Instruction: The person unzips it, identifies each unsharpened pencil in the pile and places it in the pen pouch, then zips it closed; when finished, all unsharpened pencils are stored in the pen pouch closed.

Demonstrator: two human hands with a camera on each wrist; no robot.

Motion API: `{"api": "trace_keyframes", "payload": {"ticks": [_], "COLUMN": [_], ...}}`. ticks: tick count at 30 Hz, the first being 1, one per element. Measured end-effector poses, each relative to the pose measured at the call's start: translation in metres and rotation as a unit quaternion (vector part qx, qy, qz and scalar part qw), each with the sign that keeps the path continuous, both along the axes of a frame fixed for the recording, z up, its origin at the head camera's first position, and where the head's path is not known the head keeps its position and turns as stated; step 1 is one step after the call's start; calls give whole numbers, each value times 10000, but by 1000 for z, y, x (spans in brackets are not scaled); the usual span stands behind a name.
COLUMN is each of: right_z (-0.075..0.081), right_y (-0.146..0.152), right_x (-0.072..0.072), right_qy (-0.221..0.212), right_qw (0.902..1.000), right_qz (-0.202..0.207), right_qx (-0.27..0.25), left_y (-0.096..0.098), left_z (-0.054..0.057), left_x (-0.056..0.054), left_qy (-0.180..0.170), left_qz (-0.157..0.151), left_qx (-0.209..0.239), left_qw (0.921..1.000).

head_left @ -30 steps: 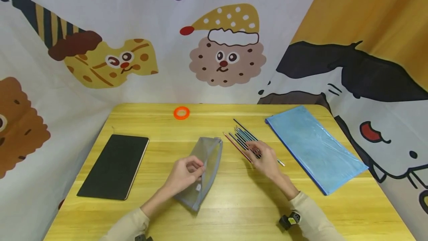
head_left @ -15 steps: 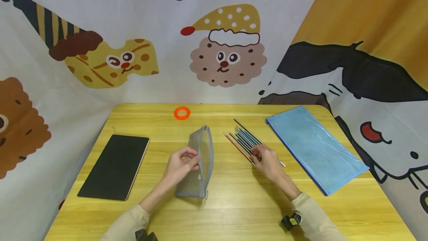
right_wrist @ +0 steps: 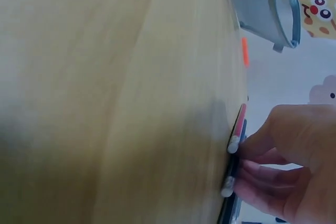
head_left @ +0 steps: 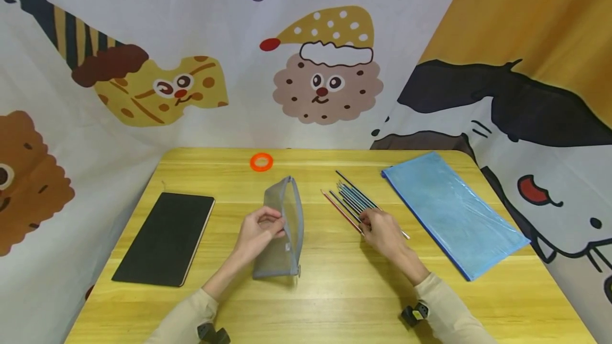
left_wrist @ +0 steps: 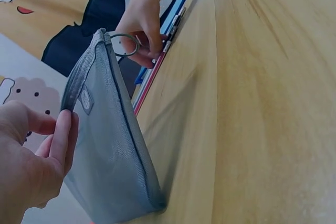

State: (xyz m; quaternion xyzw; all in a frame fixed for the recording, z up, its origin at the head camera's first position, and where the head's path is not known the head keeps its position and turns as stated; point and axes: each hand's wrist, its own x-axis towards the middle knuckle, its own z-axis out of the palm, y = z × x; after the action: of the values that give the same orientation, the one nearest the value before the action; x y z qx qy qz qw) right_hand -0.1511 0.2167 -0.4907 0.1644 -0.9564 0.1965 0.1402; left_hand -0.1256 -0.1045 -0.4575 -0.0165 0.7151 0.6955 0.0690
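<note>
My left hand [head_left: 258, 231] pinches the top edge of a grey mesh zip pouch [head_left: 276, 256] between thumb and fingers. The pouch stands upright with its mouth parted, its zip pull ring [left_wrist: 125, 44] hanging at the near end. To its right, several pencils [head_left: 351, 195] lie side by side, mostly dark or teal, their eraser ends toward me. A red pencil [head_left: 334, 204] lies at their left side. My right hand [head_left: 384, 233] bends over the eraser ends, thumb and fingers pinching dark pencils [right_wrist: 229, 174] close to the table; the fingers hide part of them.
A black notebook [head_left: 164, 238] lies at left on the wooden table [head_left: 334, 301]. A blue plastic folder [head_left: 451, 211] lies at right, close to the pencils. An orange ring [head_left: 261, 162] sits near the back edge, before a printed cloth backdrop [head_left: 239, 131].
My left hand has raised and tipped the pouch upright, with its mouth turned toward the pencils. My right hand has moved slightly right and its fingers have drawn together on the pencil ends.
</note>
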Motion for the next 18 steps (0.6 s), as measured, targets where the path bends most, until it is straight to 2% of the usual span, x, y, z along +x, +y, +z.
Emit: {"api": "trace_keyframes", "payload": {"ticks": [3, 7, 11, 18], "right_z": [2, 3, 4, 18], "right_y": [-2, -3, 1, 6], "right_x": [0, 0, 2, 4], "right_qy": [82, 246, 378, 53], "right_qw": [9990, 9970, 9967, 9994], "right_qz": [51, 107, 139, 290], "right_qx": [429, 728, 707, 201], "left_y": [1, 4, 8, 12], "left_z": [-2, -5, -7, -12], "left_x": [-1, -4, -5, -4], "left_qy": [-49, -189, -274, -314], "left_qz": [8, 107, 190, 227], "left_qx": [8, 103, 191, 207], "left_qw": [10000, 9997, 9993, 9990]}}
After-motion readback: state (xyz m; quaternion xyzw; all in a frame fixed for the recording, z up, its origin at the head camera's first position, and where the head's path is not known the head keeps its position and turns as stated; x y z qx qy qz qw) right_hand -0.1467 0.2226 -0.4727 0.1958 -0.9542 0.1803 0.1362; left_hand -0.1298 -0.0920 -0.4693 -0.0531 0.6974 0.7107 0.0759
